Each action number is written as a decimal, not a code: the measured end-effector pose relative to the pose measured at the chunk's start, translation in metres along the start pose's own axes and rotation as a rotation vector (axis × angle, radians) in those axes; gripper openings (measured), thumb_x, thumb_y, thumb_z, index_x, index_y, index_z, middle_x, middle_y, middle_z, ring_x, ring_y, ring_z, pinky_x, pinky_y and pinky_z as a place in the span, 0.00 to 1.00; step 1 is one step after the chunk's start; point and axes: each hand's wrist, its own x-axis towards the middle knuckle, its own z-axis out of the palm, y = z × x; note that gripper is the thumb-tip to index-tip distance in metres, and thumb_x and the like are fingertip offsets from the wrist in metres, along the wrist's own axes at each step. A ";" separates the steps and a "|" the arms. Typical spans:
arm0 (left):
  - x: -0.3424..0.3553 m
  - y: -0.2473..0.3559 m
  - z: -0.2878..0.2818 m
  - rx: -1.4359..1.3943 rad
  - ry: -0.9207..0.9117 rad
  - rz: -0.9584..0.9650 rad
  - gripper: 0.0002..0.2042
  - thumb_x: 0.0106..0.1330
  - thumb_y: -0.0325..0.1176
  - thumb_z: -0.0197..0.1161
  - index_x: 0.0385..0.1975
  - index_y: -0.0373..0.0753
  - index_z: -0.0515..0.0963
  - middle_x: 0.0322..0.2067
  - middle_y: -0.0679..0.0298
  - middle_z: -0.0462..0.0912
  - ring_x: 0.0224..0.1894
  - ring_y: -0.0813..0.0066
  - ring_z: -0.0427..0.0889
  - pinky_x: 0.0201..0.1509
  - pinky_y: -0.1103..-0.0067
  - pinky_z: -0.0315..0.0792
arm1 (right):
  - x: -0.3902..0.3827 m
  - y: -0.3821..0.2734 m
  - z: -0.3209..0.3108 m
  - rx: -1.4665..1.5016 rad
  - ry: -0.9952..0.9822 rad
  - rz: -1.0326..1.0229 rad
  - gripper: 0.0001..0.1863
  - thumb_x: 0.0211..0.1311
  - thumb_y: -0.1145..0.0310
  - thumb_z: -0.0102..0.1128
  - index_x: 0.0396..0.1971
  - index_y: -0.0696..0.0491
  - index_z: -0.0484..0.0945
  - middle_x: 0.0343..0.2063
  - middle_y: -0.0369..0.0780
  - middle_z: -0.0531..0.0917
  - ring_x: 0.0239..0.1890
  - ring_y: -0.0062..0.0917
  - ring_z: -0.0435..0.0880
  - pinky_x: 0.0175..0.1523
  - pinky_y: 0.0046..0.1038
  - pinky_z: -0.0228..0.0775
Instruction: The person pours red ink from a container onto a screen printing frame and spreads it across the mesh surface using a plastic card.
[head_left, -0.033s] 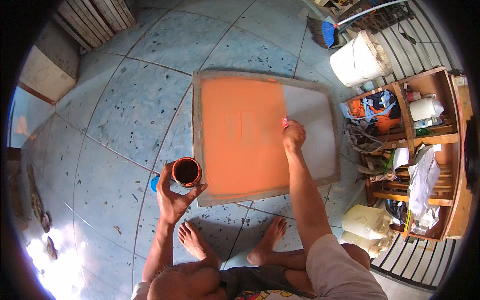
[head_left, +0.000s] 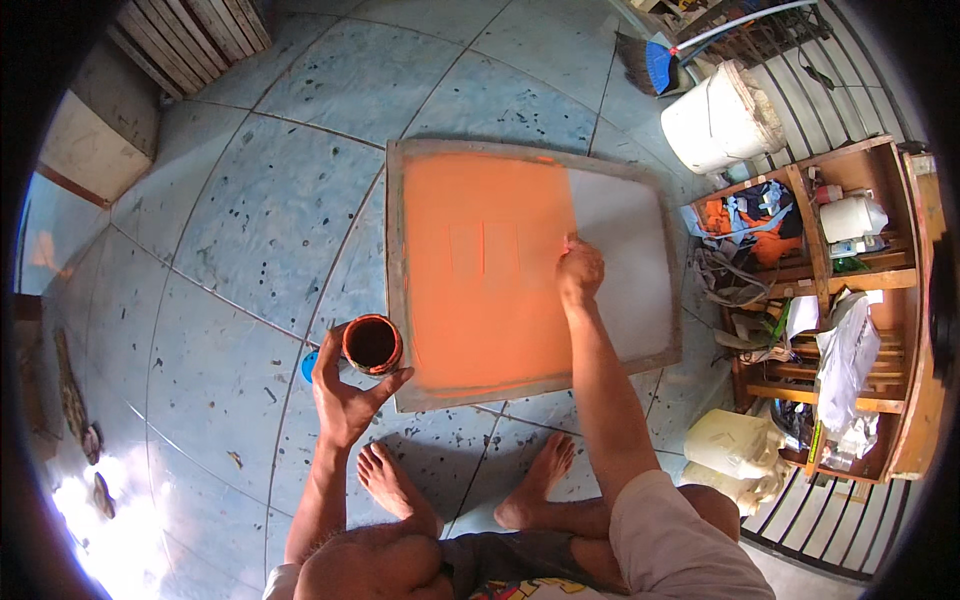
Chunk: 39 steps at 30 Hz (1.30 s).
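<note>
A framed rectangular screen [head_left: 628,300] lies on the floor before me; its left and middle part is covered with an orange coating [head_left: 490,335], while a strip at its right is pale grey. My right hand [head_left: 581,274] is closed over the screen where orange meets grey. Pinched in its fingers is a small flat pinkish-red piece [head_left: 569,243], mostly hidden. Beyond the screen's near left corner, my left hand [head_left: 345,395] wraps round a cup-like container [head_left: 373,345] with an orange-smeared rim and a dark inside. A blue round thing [head_left: 310,366] shows partly behind that hand.
Dark specks dot the blue tiled floor [head_left: 230,230]. On the right stand a wooden shelf [head_left: 850,275] with cloths and bags, a white bucket [head_left: 722,118], a broom [head_left: 655,68] and yellowish jugs [head_left: 735,443]. Stacked wooden frames [head_left: 195,45] lean at far left. My bare feet are near the screen.
My right hand has shifted slightly left onto the orange edge, and the pinkish-red piece shows less. My left hand with the container has barely moved.
</note>
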 end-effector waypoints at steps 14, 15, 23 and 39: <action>0.003 -0.007 -0.007 -0.059 0.040 -0.040 0.32 0.45 0.40 0.88 0.48 0.34 0.80 0.43 0.61 0.84 0.45 0.67 0.84 0.55 0.71 0.76 | -0.118 -0.211 0.026 0.244 0.016 -0.287 0.10 0.70 0.65 0.57 0.38 0.54 0.85 0.31 0.49 0.87 0.34 0.46 0.89 0.39 0.47 0.80; 0.000 -0.008 -0.013 -0.056 0.051 -0.059 0.32 0.45 0.40 0.88 0.49 0.35 0.80 0.43 0.62 0.84 0.45 0.68 0.84 0.55 0.71 0.76 | -0.121 -0.222 0.017 0.284 -0.064 -0.221 0.09 0.66 0.65 0.60 0.34 0.53 0.86 0.29 0.48 0.88 0.34 0.46 0.89 0.39 0.45 0.80; 0.000 -0.007 -0.025 -0.060 0.093 -0.085 0.33 0.45 0.41 0.88 0.49 0.36 0.80 0.43 0.62 0.86 0.47 0.69 0.84 0.57 0.70 0.76 | -0.004 -0.074 0.021 0.417 -0.217 -0.064 0.20 0.57 0.48 0.75 0.31 0.53 0.91 0.28 0.39 0.91 0.32 0.23 0.90 0.38 0.32 0.81; -0.001 -0.011 -0.045 -0.038 0.097 -0.097 0.32 0.45 0.39 0.87 0.50 0.36 0.80 0.44 0.62 0.86 0.47 0.70 0.84 0.57 0.71 0.76 | 0.044 -0.045 0.003 -0.069 -0.034 -0.132 0.11 0.70 0.65 0.58 0.44 0.52 0.85 0.38 0.46 0.89 0.43 0.41 0.88 0.44 0.42 0.81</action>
